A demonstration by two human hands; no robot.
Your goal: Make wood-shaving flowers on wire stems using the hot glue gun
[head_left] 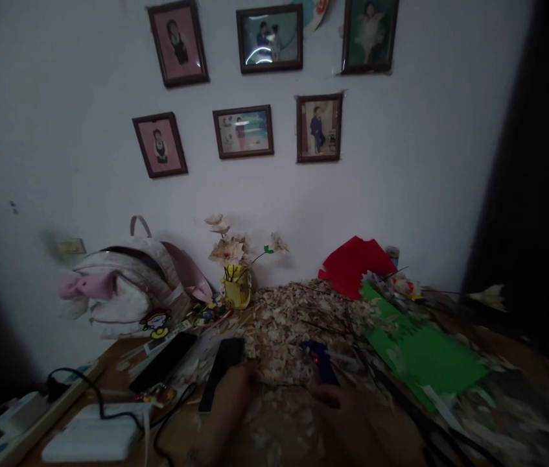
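Note:
My left hand (233, 397) is closed at the lower middle, beside a dark phone (223, 363) lying on the table. My right hand (339, 405) is to its right, near the handle of a dark blue glue gun (320, 360) with a small red light. A thin dark stick (286, 385) seems to run between the fingers of both hands. The picture is dim and blurred, so the right fingers' hold is unclear. A heap of pale petal-like scraps (284, 324) spreads behind and between the hands.
Green sheet (424, 353) and red sheet (356, 263) lie right. A yellow vase (236, 288) with paper flowers stands by the wall. At left are a backpack (128, 282), another phone (163, 360), a white box (92, 433), a power strip (55, 415) and cables.

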